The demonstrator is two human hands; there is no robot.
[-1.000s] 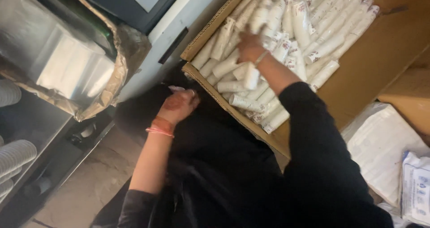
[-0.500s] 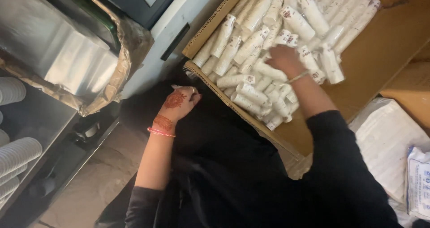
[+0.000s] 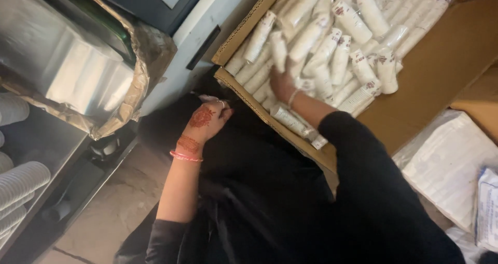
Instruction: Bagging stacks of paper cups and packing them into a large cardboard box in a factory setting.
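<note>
Many sleeves of stacked paper cups (image 3: pixel 332 46) fill the open cardboard box (image 3: pixel 244 33) at upper right; to its left, the left hand (image 3: pixel 206 119), fingers loosely curled and holding nothing visible, rests at the box's near corner. The right hand (image 3: pixel 282 82) lies spread among the sleeves, its grasp hidden. Each sleeve looks light, crushable and slippery in its film wrap, best gripped around mid-length.

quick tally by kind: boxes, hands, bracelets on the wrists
cardboard box of white cup sleeves: 1
hands: 2, left hand by the box corner, right hand in among the sleeves
wrists with bracelets: 2, pink bangles and a thin bracelet
total: 5
</note>
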